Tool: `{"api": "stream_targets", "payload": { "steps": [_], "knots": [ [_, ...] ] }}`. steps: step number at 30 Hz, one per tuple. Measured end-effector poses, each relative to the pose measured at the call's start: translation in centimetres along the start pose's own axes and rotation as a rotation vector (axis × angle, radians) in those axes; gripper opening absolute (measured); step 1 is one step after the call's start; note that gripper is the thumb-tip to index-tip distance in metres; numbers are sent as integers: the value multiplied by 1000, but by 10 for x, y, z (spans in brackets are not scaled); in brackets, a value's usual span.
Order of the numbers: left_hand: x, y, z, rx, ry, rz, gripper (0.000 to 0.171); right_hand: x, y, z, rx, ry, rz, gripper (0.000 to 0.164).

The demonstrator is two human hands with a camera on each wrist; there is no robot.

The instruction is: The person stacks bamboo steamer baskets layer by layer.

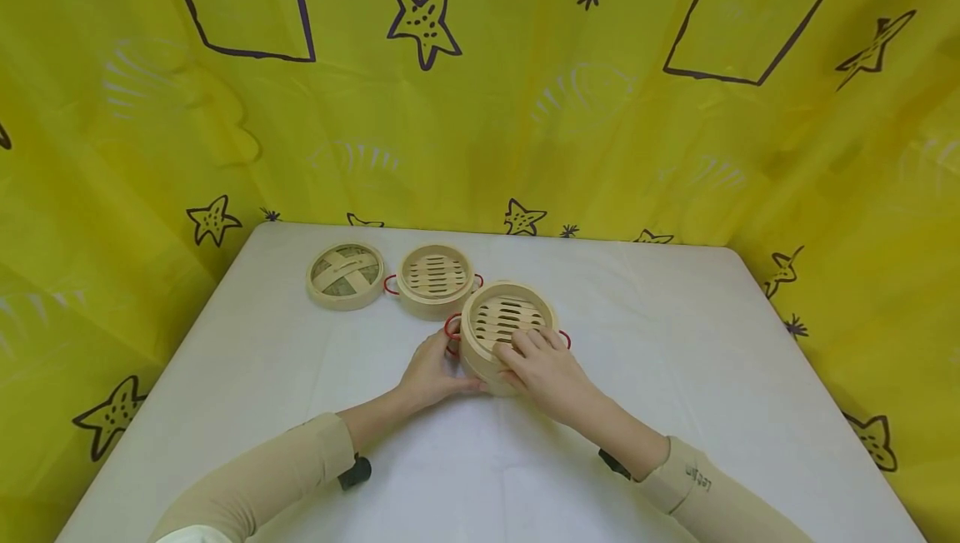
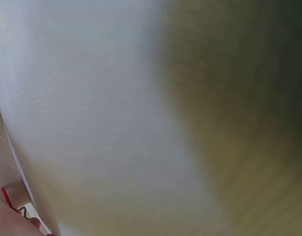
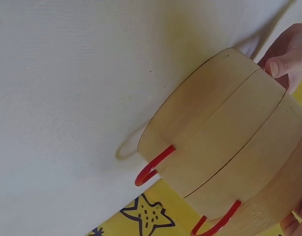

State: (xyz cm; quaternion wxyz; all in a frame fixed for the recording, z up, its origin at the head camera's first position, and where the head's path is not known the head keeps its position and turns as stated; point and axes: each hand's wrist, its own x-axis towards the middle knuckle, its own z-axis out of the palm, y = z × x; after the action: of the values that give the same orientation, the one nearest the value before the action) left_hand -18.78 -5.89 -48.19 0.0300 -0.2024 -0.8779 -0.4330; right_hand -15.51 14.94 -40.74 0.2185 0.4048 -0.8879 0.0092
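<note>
Left hand (image 1: 435,372) at 8 o'clock of two-tier bamboo steamer stack (image 1: 480,360), thumb on front wall, gripping side. Right hand (image 1: 547,368) at 5 o'clock, fingers hooked over top rim, gripping wall. Stack on white tablecloth (image 1: 637,410), red handles (image 1: 566,339) near 9 and 3 o'clock. Toward 10 o'clock, just beside stack: single slatted basket (image 1: 435,307). At 9 o'clock from basket: round lid (image 1: 347,272), crossed bands on top. Yellow star-printed curtain (image 1: 480,110) at 12 o'clock.
</note>
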Motion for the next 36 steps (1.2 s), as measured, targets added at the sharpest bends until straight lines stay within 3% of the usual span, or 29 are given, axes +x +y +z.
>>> {"api": "stream_targets", "payload": {
  "steps": [26, 36],
  "knots": [
    [1, 0, 0, -7, -7, -11, 96, 1, 2, 0, 22, 7, 14, 31],
    [0, 0, -1, -17, 1, -4, 95, 2, 7, -5, 31, 6, 27, 38]
  ]
}}
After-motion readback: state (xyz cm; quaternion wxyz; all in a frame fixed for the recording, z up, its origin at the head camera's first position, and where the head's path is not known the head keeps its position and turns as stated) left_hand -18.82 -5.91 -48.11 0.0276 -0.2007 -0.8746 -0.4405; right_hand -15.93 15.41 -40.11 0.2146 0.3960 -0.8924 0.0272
